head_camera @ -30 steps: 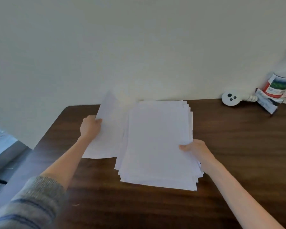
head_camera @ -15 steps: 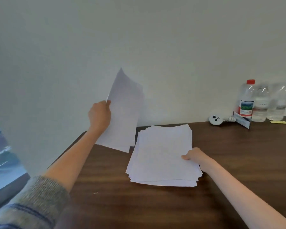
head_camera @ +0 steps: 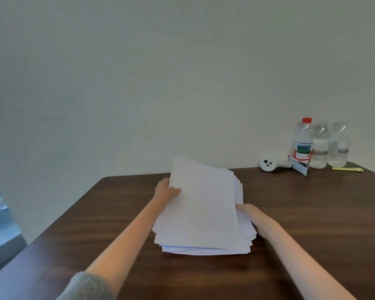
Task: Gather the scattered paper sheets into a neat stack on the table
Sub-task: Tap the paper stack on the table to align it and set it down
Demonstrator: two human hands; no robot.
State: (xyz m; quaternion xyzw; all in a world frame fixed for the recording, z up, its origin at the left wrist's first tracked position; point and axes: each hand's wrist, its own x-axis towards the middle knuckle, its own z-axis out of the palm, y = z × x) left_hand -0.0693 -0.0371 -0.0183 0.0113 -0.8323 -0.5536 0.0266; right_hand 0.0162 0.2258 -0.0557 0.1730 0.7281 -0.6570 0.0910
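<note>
While the stack of paper sheets (head_camera: 240,241) lies on the dark wooden counter (head_camera: 312,213), a single white sheet (head_camera: 201,204) is held over it by the left hand (head_camera: 166,190). The left grip is closed on the sheet's left edge, the thumb laid on top and the fingers hidden beneath. The sheet is tilted, its far end raised above the stack and its near end low over the pile, so that most of the stack is covered from view. The edges of the stack are seen fanned out unevenly along the right and near sides. The right hand (head_camera: 250,213) is placed against the right edge of the stack, its fingers partly tucked under the held sheet; whether anything is pinched by this grip cannot be told. A grey knitted sleeve (head_camera: 87,286) is seen on the left forearm. At the far right of the counter, against the pale wall (head_camera: 182,83), three clear water bottles (head_camera: 320,146) are stood close together, one with a red cap. A small white round device (head_camera: 267,164) and a packet (head_camera: 299,167) lie just beside them, and a yellow pen-like item (head_camera: 346,169) is seen further right.
</note>
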